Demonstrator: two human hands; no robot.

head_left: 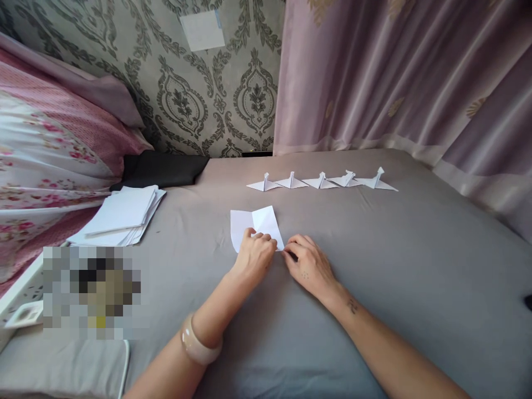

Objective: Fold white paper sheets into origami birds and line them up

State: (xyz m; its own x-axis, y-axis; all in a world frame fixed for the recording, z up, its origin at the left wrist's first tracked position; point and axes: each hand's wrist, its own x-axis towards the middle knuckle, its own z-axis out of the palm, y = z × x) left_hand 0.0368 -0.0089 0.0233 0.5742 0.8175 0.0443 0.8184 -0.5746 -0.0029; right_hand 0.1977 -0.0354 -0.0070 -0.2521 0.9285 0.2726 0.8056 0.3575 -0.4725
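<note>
A white sheet of paper (262,220) with a crease down its middle lies on the grey bed sheet in front of me, its left part raised a little. Over its near edge, my left hand (256,249) is closed, fingers curled down onto the paper. The fingertips of my right hand (310,263) are pinched together at the paper's near right corner. My fingers partly hide that near edge. Beyond the paper stands a row of several folded white paper cranes (322,182).
A stack of white paper (120,213) lies at the left, near a black flat item (166,168). A blurred patch covers something at the lower left, beside a white cable (125,366). Floral fabric (41,166) hangs at left, a purple curtain (353,72) at the back right.
</note>
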